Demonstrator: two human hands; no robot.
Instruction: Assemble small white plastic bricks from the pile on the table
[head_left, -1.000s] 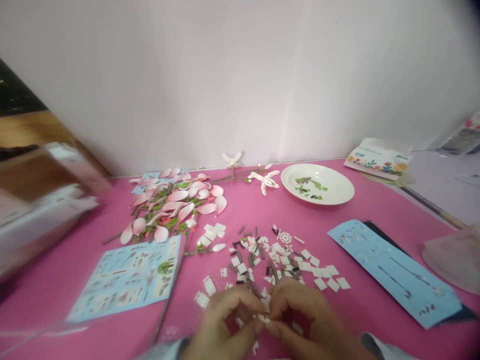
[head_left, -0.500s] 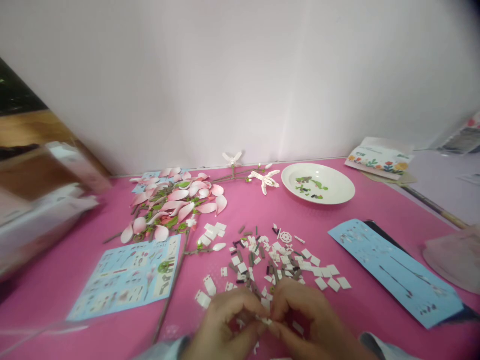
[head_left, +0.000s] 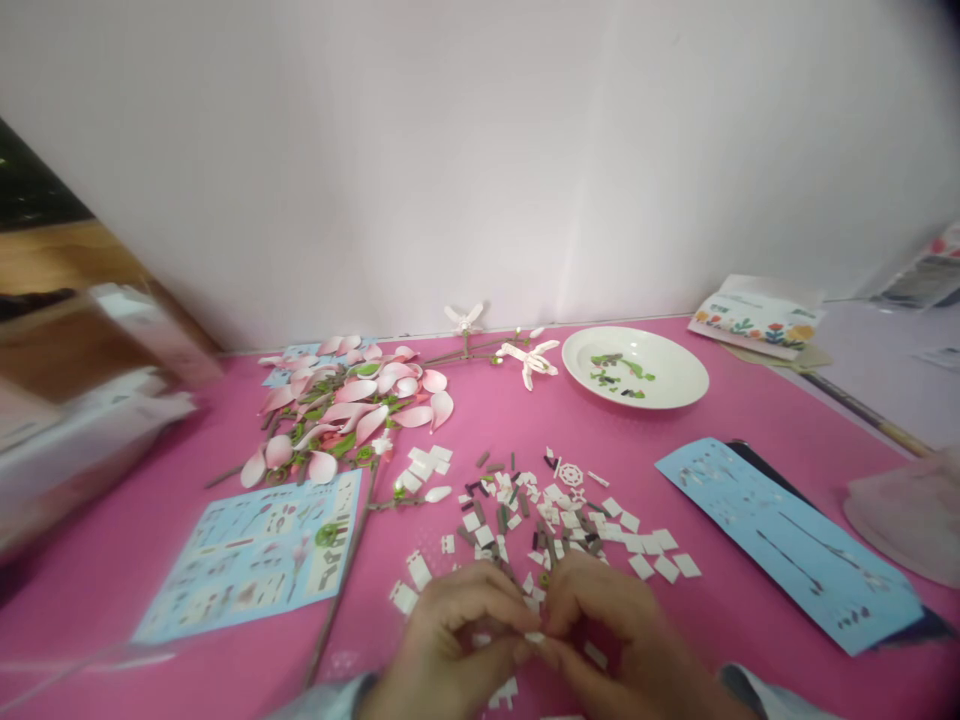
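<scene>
My left hand and my right hand meet at the bottom middle, fingertips pinched together. Between them is a small white brick piece, mostly covered by the fingers. Just beyond the hands spreads a pile of loose white, brown and black brick pieces. A few white pieces lie under the hands. Left of my left hand are white pieces with clips and a long brown branch with a white bud.
A heap of pink petals lies at the back left, above a light-blue instruction sheet. White blossoms on a branch rest near the wall. A white plate holds green pieces. At right are a blue booklet and a floral packet.
Both hands stay together, with the fingertips shifted slightly around the small white piece. More of the loose white pieces beneath my hands now shows.
</scene>
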